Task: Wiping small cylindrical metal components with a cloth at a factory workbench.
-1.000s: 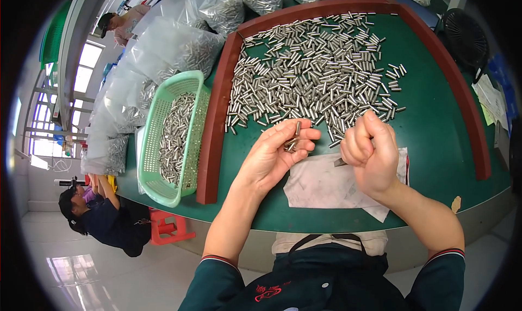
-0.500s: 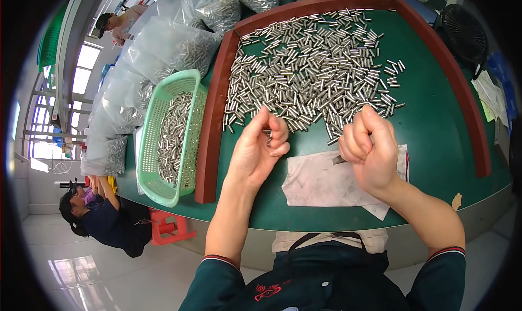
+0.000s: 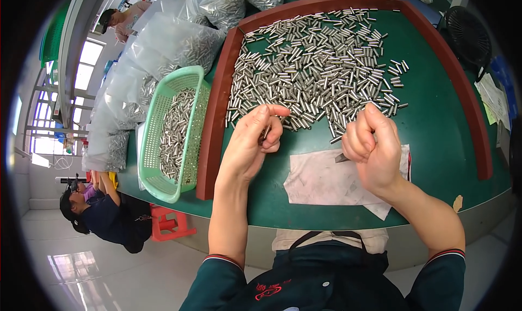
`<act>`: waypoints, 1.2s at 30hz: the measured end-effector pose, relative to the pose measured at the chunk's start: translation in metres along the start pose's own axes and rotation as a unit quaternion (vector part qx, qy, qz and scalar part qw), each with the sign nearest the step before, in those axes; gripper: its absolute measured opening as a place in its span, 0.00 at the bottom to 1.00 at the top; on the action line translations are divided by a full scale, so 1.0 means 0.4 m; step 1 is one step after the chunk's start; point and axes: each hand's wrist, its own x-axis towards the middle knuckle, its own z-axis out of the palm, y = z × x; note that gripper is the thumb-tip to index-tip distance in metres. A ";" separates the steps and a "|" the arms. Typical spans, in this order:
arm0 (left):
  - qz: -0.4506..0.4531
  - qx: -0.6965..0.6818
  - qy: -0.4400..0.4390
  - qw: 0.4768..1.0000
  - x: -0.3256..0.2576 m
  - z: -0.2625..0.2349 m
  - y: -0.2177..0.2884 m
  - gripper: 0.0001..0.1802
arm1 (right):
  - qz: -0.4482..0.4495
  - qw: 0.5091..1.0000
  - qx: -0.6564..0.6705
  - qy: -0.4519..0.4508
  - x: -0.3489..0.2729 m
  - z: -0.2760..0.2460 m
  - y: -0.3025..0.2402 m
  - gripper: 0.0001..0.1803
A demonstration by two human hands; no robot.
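Leftward, by a small shift, the left hand [image 3: 244, 142] has been moved since half a second ago, and its forefinger, curled in then, is now stretched out to the right; the right hand [image 3: 376, 142] has been kept almost where it was. The two hands are held well apart. A few pins [image 3: 265, 134] are enclosed by the left hand, seen between its thumb and curled fingers. The right is drawn into a fist, and what is gripped inside cannot be told (a dark grey tip [image 3: 341, 158] can be made out just beside its lower left side).

Loose metal pins [image 3: 310, 66] are spread thickly toward the far edge of the green table [image 3: 435, 120], bounded at left, far side and right by a red-brown frame [image 3: 216, 104]. A stained pale cloth [image 3: 321, 183] is laid toward the near edge, partly covered from view by the right hand. Toward the table's left edge, outside the frame, more pins are held in a pale green basket [image 3: 194, 148], and clear bags [image 3: 185, 41] filled with metal pieces are lined up beyond it. Near the far right corner a black fan [image 3: 467, 36] is placed.
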 end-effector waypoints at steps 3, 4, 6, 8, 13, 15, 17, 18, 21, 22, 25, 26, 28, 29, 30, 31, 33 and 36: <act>-0.037 -0.047 0.017 0.998 0.000 0.011 0.007 0.24 | 0.001 1.000 0.004 0.002 -0.002 -0.001 -0.004 0.23; -0.059 -0.071 0.056 0.994 -0.002 0.016 0.009 0.26 | 0.004 1.000 0.007 0.002 -0.001 0.000 -0.003 0.23; -0.056 -0.100 0.012 0.993 0.003 -0.007 0.002 0.30 | 0.004 1.000 0.007 0.004 -0.001 0.004 -0.003 0.23; -0.071 -0.142 0.014 0.987 0.006 0.006 0.005 0.31 | 0.004 1.000 0.005 0.007 -0.001 0.005 -0.003 0.23; -0.072 -0.141 0.034 0.987 0.003 0.018 0.007 0.32 | 0.008 1.000 0.006 0.007 0.001 0.004 -0.004 0.23; -0.046 -0.110 0.029 0.992 -0.001 0.002 0.004 0.26 | 0.007 1.000 0.007 0.006 0.001 0.006 -0.005 0.23; 0.020 -0.005 -0.028 0.999 0.004 -0.021 0.010 0.18 | 0.005 1.000 0.005 0.010 0.002 0.003 -0.005 0.23; 0.044 0.071 0.051 0.995 0.002 -0.015 0.003 0.10 | 0.005 1.000 0.003 0.010 0.002 0.002 -0.005 0.23; 0.122 0.391 0.135 0.902 -0.012 -0.002 0.011 0.04 | 0.009 1.000 0.003 0.007 0.001 0.009 -0.008 0.24; 0.121 0.390 0.134 0.903 -0.010 -0.002 0.006 0.04 | 0.012 1.000 0.000 0.008 0.002 0.006 -0.007 0.24; 0.098 0.524 0.112 0.839 -0.005 0.002 -0.006 0.08 | 0.012 1.000 0.001 0.017 0.002 0.001 -0.006 0.24; 0.098 0.524 0.112 0.838 -0.004 0.007 -0.008 0.08 | 0.012 1.000 0.001 0.018 0.002 0.001 -0.006 0.24; 0.119 0.567 0.096 0.810 -0.004 0.020 -0.012 0.07 | 0.013 1.000 0.003 0.012 0.002 0.002 -0.007 0.24; 0.131 0.584 0.103 0.794 -0.003 0.021 -0.020 0.08 | 0.013 1.000 0.003 0.013 0.002 0.003 -0.007 0.24; 0.130 0.584 0.102 0.794 -0.002 0.020 -0.024 0.08 | 0.012 1.000 0.004 0.011 0.002 0.005 -0.007 0.24; 0.135 0.589 0.094 0.791 0.002 0.020 -0.028 0.07 | 0.012 1.000 0.004 0.011 0.002 0.005 -0.007 0.24; 0.140 0.593 0.086 0.788 0.004 0.023 -0.030 0.07 | 0.010 1.000 0.005 0.010 0.002 0.003 -0.005 0.24; 0.156 0.441 0.095 0.878 -0.004 0.029 -0.024 0.06 | 0.010 1.000 0.007 0.008 0.001 0.005 -0.006 0.23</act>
